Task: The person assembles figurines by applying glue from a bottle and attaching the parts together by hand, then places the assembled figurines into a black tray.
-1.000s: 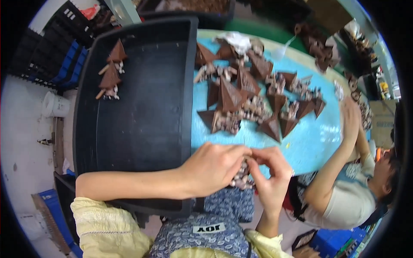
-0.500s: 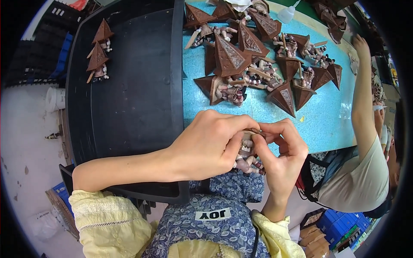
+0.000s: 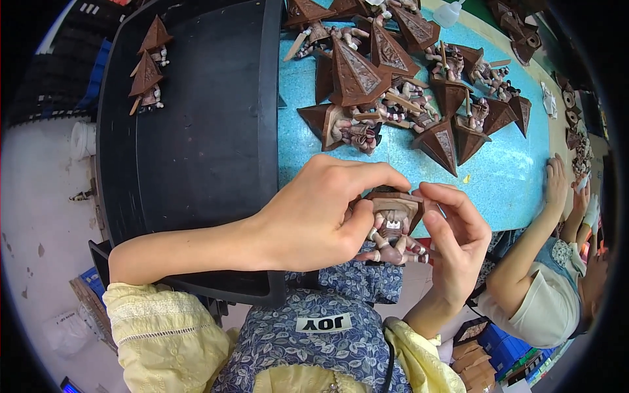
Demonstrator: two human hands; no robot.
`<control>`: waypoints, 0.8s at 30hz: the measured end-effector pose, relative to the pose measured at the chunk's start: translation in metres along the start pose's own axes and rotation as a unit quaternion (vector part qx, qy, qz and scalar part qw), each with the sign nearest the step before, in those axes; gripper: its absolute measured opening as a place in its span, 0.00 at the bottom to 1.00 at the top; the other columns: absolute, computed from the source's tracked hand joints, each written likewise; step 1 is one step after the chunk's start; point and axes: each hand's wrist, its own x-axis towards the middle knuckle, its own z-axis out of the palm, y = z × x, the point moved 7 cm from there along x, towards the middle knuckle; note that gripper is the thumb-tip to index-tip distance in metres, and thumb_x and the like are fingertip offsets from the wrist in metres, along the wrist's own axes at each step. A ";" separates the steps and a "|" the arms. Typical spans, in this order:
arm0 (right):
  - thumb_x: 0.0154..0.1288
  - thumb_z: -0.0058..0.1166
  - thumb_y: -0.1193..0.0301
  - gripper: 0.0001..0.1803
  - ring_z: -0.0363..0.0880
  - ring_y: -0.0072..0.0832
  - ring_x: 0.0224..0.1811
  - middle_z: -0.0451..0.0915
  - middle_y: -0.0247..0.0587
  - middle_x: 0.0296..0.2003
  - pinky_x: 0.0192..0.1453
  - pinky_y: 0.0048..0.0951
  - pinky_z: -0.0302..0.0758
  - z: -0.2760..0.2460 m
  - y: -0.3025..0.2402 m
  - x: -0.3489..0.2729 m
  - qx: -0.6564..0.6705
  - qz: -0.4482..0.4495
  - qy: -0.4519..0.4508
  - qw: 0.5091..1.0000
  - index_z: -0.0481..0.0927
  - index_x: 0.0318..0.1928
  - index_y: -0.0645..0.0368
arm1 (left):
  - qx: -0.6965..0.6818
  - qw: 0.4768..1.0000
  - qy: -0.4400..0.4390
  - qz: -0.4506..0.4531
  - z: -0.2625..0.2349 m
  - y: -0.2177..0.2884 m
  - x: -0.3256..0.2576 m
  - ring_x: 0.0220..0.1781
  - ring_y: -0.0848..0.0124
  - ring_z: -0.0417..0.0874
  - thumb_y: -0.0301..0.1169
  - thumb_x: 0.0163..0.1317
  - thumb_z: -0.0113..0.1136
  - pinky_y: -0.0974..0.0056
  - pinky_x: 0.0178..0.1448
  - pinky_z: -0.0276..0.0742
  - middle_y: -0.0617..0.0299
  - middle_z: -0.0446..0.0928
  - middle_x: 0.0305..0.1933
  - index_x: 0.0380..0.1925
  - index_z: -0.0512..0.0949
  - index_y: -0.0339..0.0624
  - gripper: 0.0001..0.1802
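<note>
A small painted figurine [image 3: 391, 241] with a brown, angular base hangs in front of me over the table's near edge, base upward. My left hand [image 3: 321, 219] grips it by the base, with thumb and fingers closed around its left side. Beside its right edge, my right hand [image 3: 458, 239] has thumb and fingers apart. The right index fingertip is at the base's rim; whether it touches, I cannot tell. Beyond my hands, several similar figurines with pointed brown bases [image 3: 354, 72] lie in a heap on the blue tabletop [image 3: 504, 164].
A black tray [image 3: 203, 131] stands to the left, two figurines [image 3: 145, 75] lying at its far left. At the far right a co-worker's arm [image 3: 534, 245] rests by the table edge. A white squeeze bottle [image 3: 448, 13] is at the back. More brown pieces [image 3: 514, 29] lie beyond.
My right hand has opened and drawn slightly right from the figurine, exposing more of it. The figurine has shifted a little right. The co-worker's arm has pulled back toward the near side.
</note>
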 end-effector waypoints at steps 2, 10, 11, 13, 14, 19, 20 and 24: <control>0.60 0.53 0.84 0.14 0.79 0.29 0.48 0.79 0.49 0.45 0.55 0.26 0.72 -0.004 -0.002 0.000 -0.006 -0.010 0.016 1.000 0.77 0.47 0.75 | -0.027 1.000 -0.004 -0.013 -0.001 0.001 0.002 0.32 0.73 0.85 0.13 0.54 0.48 0.69 0.33 0.78 0.52 0.82 0.37 0.50 0.77 0.35 0.23; 0.65 0.49 0.66 0.21 0.79 0.38 0.47 0.79 0.57 0.47 0.54 0.31 0.74 0.007 -0.017 -0.006 -0.014 -0.090 0.016 0.996 0.77 0.46 0.75 | 0.060 0.990 0.075 0.103 -0.023 0.021 -0.014 0.40 0.68 0.87 0.19 0.58 0.59 0.69 0.41 0.82 0.50 0.83 0.43 0.46 0.80 0.35 0.15; 0.64 0.47 0.62 0.24 0.78 0.42 0.47 0.77 0.62 0.48 0.51 0.34 0.76 0.009 -0.023 -0.010 0.024 -0.062 0.009 0.998 0.76 0.46 0.76 | 0.097 0.983 0.097 0.125 -0.037 0.041 -0.018 0.42 0.64 0.87 0.20 0.58 0.61 0.66 0.45 0.82 0.50 0.82 0.46 0.43 0.82 0.35 0.12; 0.69 0.46 0.60 0.25 0.77 0.43 0.48 0.74 0.65 0.50 0.50 0.37 0.77 -0.005 -0.032 -0.019 -0.004 -0.155 0.028 0.987 0.74 0.47 0.76 | 0.177 0.962 0.147 0.147 -0.073 0.082 -0.036 0.45 0.60 0.86 0.20 0.56 0.61 0.64 0.48 0.82 0.51 0.83 0.46 0.42 0.82 0.35 0.13; 0.71 0.45 0.61 0.24 0.77 0.42 0.48 0.73 0.65 0.50 0.52 0.38 0.76 -0.015 -0.030 -0.020 -0.010 -0.178 0.045 0.983 0.74 0.47 0.76 | 0.243 0.939 0.171 0.172 -0.098 0.094 -0.046 0.45 0.60 0.86 0.19 0.55 0.62 0.64 0.48 0.81 0.51 0.83 0.46 0.42 0.82 0.35 0.13; 0.71 0.44 0.67 0.19 0.76 0.32 0.46 0.77 0.53 0.47 0.52 0.32 0.73 -0.015 -0.003 0.001 0.025 -0.123 0.007 0.992 0.76 0.48 0.74 | 0.480 0.862 0.155 0.059 -0.199 0.030 -0.121 0.51 0.60 0.83 0.18 0.56 0.58 0.63 0.51 0.80 0.52 0.79 0.53 0.43 0.82 0.37 0.14; 0.71 0.45 0.69 0.17 0.76 0.31 0.44 0.78 0.52 0.45 0.51 0.31 0.73 -0.006 0.001 0.003 0.022 -0.111 -0.002 0.994 0.76 0.47 0.74 | 0.466 0.871 0.149 0.035 -0.209 0.009 -0.135 0.52 0.60 0.82 0.17 0.56 0.58 0.63 0.52 0.80 0.52 0.78 0.56 0.43 0.82 0.38 0.14; 0.71 0.46 0.71 0.13 0.76 0.29 0.42 0.78 0.50 0.43 0.49 0.28 0.73 0.010 -0.004 0.006 0.001 -0.111 -0.028 0.993 0.77 0.44 0.72 | 0.439 0.883 0.163 0.015 -0.230 -0.027 -0.160 0.52 0.55 0.81 0.19 0.52 0.59 0.60 0.53 0.79 0.51 0.77 0.55 0.41 0.82 0.39 0.15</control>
